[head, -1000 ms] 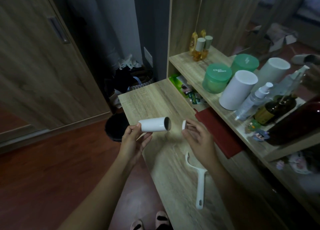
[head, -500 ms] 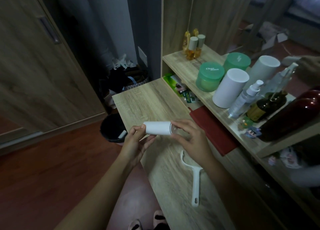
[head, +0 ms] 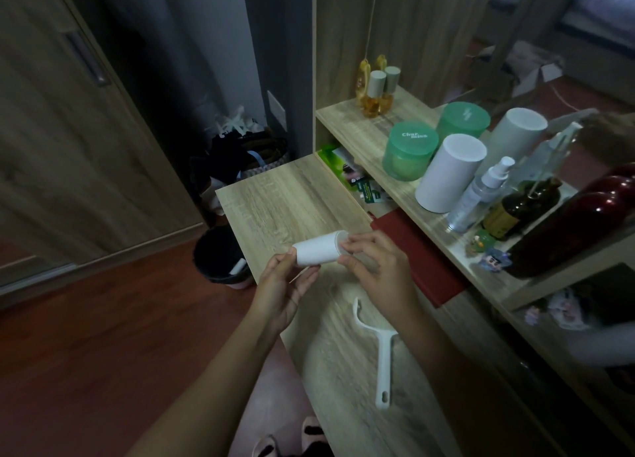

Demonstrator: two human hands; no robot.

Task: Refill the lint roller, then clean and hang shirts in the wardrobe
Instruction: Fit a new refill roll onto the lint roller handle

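Observation:
A white lint roll refill (head: 316,253) lies sideways in the air over the wooden desk (head: 285,199). My left hand (head: 283,290) grips its left end from below. My right hand (head: 376,271) pinches the roll's right end, fingers covering the opening; the small white end cap seen earlier is hidden under them. The white lint roller handle (head: 379,352) lies flat on the desk just below my right hand, bare of any roll.
A black waste bin (head: 220,255) stands on the floor left of the desk. A red book (head: 422,257) lies at the desk's right. The shelf holds green jars (head: 409,150), white cylinders (head: 450,173) and bottles. Wardrobe doors (head: 68,130) stand at left.
My right hand brought the small white cap to the roll's open end and now presses there. The roll has tilted slightly, right end up.

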